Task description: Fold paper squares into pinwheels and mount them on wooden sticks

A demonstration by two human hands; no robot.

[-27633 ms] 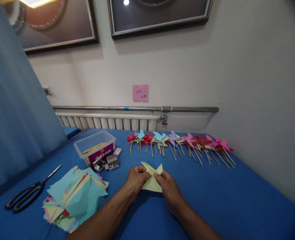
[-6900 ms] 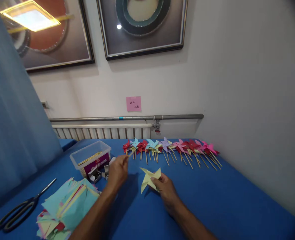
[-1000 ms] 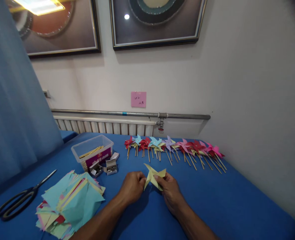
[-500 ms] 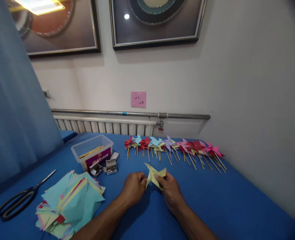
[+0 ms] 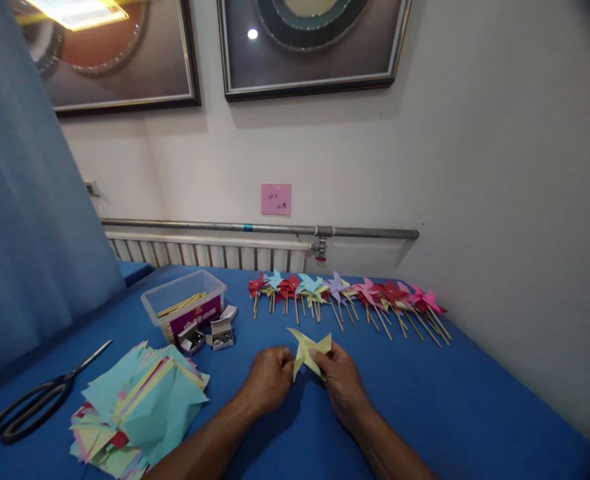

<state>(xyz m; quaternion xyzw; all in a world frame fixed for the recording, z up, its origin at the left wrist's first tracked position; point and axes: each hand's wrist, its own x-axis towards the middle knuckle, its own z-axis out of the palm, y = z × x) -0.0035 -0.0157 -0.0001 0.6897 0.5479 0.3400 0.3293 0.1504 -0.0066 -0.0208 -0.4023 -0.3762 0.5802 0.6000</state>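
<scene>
A pale yellow paper pinwheel (image 5: pixel 307 351) with folded-in blades is above the blue table, no stick visible on it. My right hand (image 5: pixel 342 377) pinches it from the right, thumb pressed on its face near the centre. On the left, my left hand (image 5: pixel 272 375) is closed, its fingertips beside the left blades; whatever those fingers hold, if anything, is hidden. Two small open boxes, a box of metal pins (image 5: pixel 221 334) and another box (image 5: pixel 192 339), stand to the left beyond the left hand.
Finished pinwheels on sticks (image 5: pixel 335 290) lie in a row at the back. A clear tub (image 5: pixel 185 293) holds wooden sticks. Black-handled scissors (image 5: pixel 45 400) and a pile of coloured paper (image 5: pixel 149 400) lie at the left. Behind the table (image 5: pixel 475 413) run a radiator and pipe (image 5: pixel 275 229).
Both hands and the yellow pinwheel stay almost in place. The whole view has shifted very slightly, and the left fingers show a tiny change in position.
</scene>
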